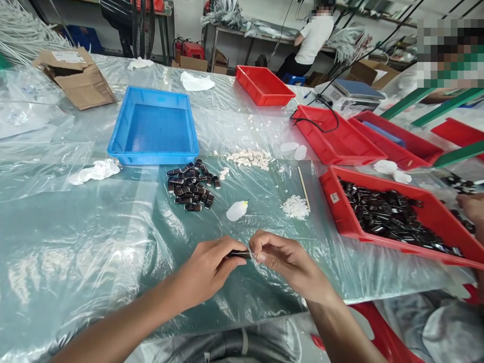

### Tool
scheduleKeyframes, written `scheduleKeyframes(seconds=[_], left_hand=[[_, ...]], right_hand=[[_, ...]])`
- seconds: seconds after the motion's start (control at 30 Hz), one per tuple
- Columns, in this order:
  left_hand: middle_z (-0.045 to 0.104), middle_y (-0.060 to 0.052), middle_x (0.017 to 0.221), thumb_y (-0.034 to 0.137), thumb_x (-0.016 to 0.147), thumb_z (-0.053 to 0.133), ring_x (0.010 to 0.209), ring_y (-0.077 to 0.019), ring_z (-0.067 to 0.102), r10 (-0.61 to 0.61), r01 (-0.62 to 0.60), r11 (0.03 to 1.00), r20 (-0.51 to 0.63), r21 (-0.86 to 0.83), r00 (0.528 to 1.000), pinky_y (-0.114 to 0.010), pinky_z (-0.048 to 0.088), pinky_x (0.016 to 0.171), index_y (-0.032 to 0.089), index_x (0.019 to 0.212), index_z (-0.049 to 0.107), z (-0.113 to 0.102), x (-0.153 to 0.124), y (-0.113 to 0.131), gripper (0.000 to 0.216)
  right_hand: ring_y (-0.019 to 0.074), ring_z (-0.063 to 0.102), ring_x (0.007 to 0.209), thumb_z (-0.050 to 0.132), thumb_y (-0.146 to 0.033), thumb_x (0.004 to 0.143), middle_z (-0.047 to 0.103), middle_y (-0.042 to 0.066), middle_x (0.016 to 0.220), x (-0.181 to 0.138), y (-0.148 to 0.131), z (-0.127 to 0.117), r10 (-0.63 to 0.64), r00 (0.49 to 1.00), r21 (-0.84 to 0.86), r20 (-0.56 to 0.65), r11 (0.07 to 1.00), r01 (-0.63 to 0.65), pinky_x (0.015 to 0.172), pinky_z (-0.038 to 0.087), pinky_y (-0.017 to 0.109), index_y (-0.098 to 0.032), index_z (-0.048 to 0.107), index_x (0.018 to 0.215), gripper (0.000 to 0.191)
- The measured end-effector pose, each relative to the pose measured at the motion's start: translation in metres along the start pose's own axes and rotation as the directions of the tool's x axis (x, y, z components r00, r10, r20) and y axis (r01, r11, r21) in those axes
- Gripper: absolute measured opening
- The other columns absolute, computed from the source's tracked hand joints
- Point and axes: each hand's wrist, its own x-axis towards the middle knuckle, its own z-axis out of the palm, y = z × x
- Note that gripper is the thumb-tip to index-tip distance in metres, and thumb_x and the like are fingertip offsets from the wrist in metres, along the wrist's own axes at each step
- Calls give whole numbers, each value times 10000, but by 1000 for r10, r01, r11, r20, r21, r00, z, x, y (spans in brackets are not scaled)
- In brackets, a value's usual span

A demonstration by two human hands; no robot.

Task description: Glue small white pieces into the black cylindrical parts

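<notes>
Cylinder (239,254), dark, in grip of left hand (214,262) — right hand (289,258) in narrow pinch on pale bit (253,256) at cylinder's end.

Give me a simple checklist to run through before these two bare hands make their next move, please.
1. Dark piece held by the left hand: ok, gripped between thumb and fingers.
2. Right hand in position: ok, its fingertips are at the piece's right end.
3. What those fingertips are handling: cannot tell, too small and partly hidden.
4. Pile of small white bits on the table: ok, beside the thin stick.
5. Pile of dark pieces away from the hands: ok, lying in front of the blue tray.
</notes>
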Motion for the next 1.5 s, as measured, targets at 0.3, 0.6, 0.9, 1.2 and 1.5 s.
scheduleKeyframes(seconds=[0.3,0.6,0.9,1.2,1.5], left_hand=[[568,2,913,239,1008,432,677,-66,417,7,-7,1000,4,-31,1000,-230,306,625,184,1119,524,2,-2,-1,154],[585,-10,917,233,1004,433,658,-69,424,26,-27,1000,-10,-11,1000,-234,317,619,170,1120,530,2,-1,0,164],[587,0,909,243,1001,442,706,-67,465,5,-6,999,-14,-37,1000,-216,341,647,169,1112,547,3,-2,-3,170],[601,-6,886,250,1004,436,651,-59,453,-14,14,997,0,-77,1000,-202,345,615,160,1127,561,2,-3,-1,196],[600,4,856,231,1004,431,621,-44,440,14,-12,996,28,-90,1000,-186,341,608,155,1073,566,0,-1,4,170]], right_hand=[[144,445,813,489,-272,965,451,43,909,-3,3,4,-68,998,-8,14,998,68,711,367,283,-238,537,956,59],[178,550,896,573,-193,912,563,27,965,-16,7,11,-202,961,-339,-190,932,129,783,452,348,-310,567,1036,171],[143,427,763,564,-260,915,430,47,891,-6,22,16,-29,994,301,-102,952,59,699,328,297,-229,597,913,45],[126,399,716,554,-223,912,393,46,868,-2,24,25,-4,996,490,-87,870,46,640,329,279,-212,599,875,59],[116,419,700,576,-219,897,390,47,858,-2,21,21,21,1000,562,16,827,-27,611,360,272,-179,586,851,62]])
